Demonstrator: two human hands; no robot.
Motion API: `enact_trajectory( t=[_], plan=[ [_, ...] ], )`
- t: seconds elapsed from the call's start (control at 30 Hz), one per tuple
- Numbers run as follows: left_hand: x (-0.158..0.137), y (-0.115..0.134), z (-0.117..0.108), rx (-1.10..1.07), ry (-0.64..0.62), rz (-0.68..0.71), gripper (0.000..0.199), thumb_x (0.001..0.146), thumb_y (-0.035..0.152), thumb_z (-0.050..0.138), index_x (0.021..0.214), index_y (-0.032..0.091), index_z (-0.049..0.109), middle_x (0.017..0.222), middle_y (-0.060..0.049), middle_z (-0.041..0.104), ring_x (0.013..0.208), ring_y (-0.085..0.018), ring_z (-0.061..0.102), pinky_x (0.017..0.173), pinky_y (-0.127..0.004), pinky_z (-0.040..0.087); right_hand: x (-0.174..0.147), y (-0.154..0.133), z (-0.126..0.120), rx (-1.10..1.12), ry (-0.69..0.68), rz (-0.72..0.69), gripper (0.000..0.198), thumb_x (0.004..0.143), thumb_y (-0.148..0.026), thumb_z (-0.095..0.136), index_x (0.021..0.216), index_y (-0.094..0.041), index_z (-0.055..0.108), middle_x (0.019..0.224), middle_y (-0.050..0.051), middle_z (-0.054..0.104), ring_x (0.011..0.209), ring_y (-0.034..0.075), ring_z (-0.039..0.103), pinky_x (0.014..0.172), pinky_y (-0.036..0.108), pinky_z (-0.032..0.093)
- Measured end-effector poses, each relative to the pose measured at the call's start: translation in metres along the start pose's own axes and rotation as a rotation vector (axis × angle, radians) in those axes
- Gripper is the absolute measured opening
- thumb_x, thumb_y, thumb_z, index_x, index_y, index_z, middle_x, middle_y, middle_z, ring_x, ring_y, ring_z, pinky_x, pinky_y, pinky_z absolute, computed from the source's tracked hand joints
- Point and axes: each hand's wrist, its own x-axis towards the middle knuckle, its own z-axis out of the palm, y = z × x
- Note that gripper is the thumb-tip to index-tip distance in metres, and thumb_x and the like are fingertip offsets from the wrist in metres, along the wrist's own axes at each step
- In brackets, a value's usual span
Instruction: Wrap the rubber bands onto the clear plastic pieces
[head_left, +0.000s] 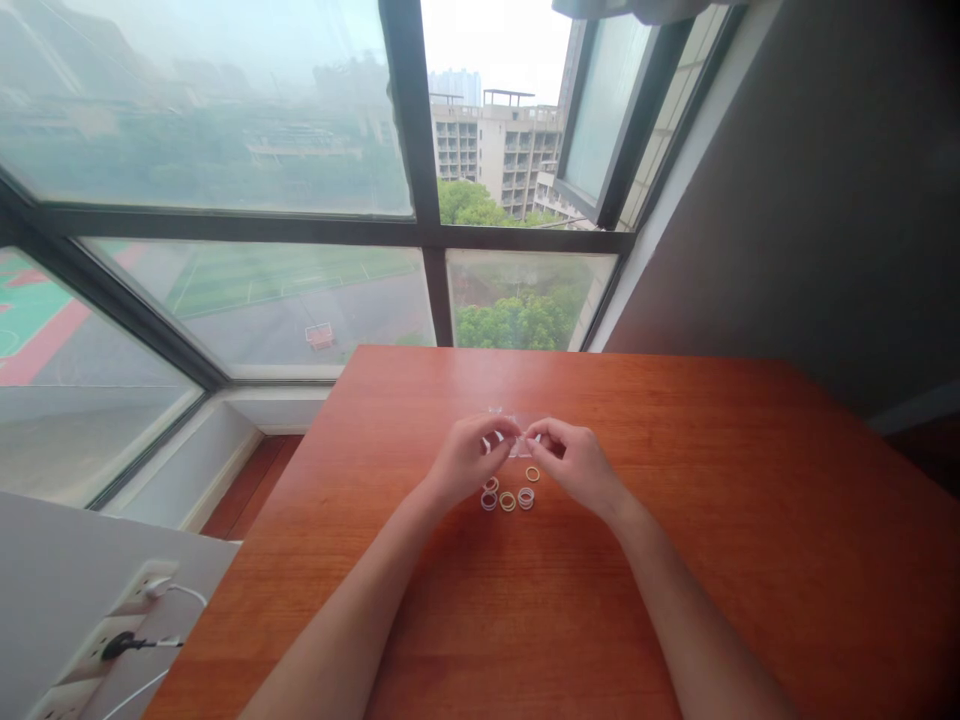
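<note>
A small clear plastic bag (517, 450) shows between my hands, its outline faint against the wood. My left hand (466, 455) pinches it with thumb and forefinger. From the other side my right hand (574, 460) does the same, its fingertips almost meeting the left ones. Just below the hands lie several small rings: a pale yellow ring (532, 474) by itself, another yellow ring (508, 502) at the front, a pair of overlapping whitish rings (526, 498), and a greyish ring (489, 501) beside the left wrist. What the rings are made of is too small to tell.
The rings lie on a reddish-brown wooden table (480, 620). Windows (247, 290) stand behind and to the left, one pane open. A wall socket with a black plug (120, 645) and white cables is at lower left. A dark wall (810, 200) rises at right.
</note>
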Motion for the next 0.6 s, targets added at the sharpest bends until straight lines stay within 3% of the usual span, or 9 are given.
enact_trajectory(
  t=[0.4,0.6],
  plan=[
    [0.0001,0.0033,-0.0008,-0.019,-0.021,-0.031,0.01,0.081,0.018,0.057,0.083,0.015,0.067,0.073,-0.002,0.065,0.06,-0.009,0.054,0.053,-0.017,0.042,-0.0004,-0.0002,0.0015,0.081,0.015,0.056,0.019,0.085,-0.035,0.053,0.083,-0.018,0.061,0.056,-0.005,0.048,0.053,0.01,0.044,0.052,0.021,0.033],
    [0.0019,-0.0046,-0.0013,0.045,0.108,-0.065,0.009,0.081,0.02,0.058,0.08,0.016,0.066,0.072,-0.002,0.066,0.058,-0.009,0.055,0.052,-0.018,0.044,0.0007,0.002,0.0005,0.019,0.048,0.064,0.022,0.084,-0.037,0.052,0.083,-0.017,0.062,0.057,-0.004,0.048,0.053,0.011,0.044,0.053,0.022,0.034]
  ],
)
